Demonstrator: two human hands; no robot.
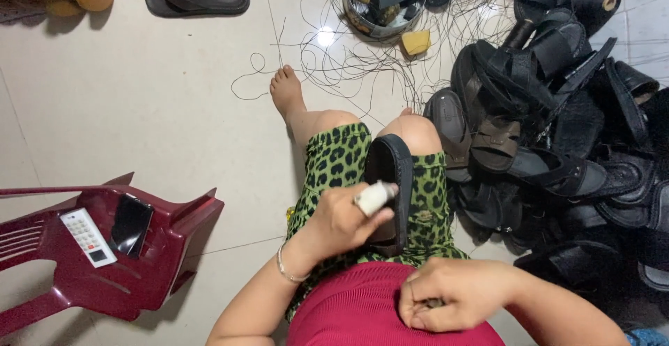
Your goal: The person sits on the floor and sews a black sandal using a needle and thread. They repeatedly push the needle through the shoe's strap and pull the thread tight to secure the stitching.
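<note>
Black sandal (390,179) lay on lap, left hand (341,220) with a bandaged finger clamped on its edge; right hand (453,294) curled shut below it; metal bowl (385,4) beyond held tools.

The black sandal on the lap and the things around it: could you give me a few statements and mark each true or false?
1. The left hand rests on the black sandal, a finger wrapped in white tape. True.
2. The right hand grips the sandal too. False: it is closed near the red top, apart from the sandal.
3. A pile of black sandals lies to the person's right. True.
4. The red plastic chair stands upright. False: it lies tipped over.
</note>
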